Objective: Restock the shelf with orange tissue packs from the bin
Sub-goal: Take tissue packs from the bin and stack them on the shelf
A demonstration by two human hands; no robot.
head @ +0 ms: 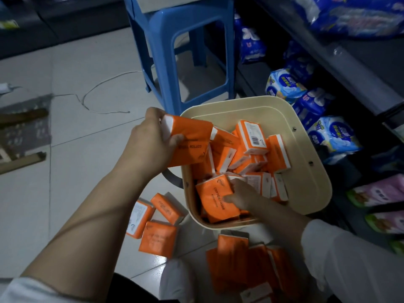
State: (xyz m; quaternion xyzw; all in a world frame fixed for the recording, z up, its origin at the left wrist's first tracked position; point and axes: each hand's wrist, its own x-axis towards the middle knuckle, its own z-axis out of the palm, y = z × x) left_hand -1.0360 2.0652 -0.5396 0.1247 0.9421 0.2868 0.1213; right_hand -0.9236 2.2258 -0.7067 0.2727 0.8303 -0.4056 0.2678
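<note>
A cream bin (306,136) stands on the tiled floor, filled with several orange tissue packs (253,136). My left hand (150,141) grips one or two orange packs (190,141) over the bin's left rim. My right hand (242,194) reaches inside the bin, fingers closing on an orange pack (215,199) near the front wall. Three more orange packs (157,224) lie loose on the floor left of the bin. A pile of several packs (247,263) lies on the floor in front of it.
A blue plastic stool (185,40) stands behind the bin. Dark shelves (341,68) on the right hold blue and white bags (334,134) and pink ones (380,193). A white cable (98,92) trails over the floor at left, near wooden pieces (21,160).
</note>
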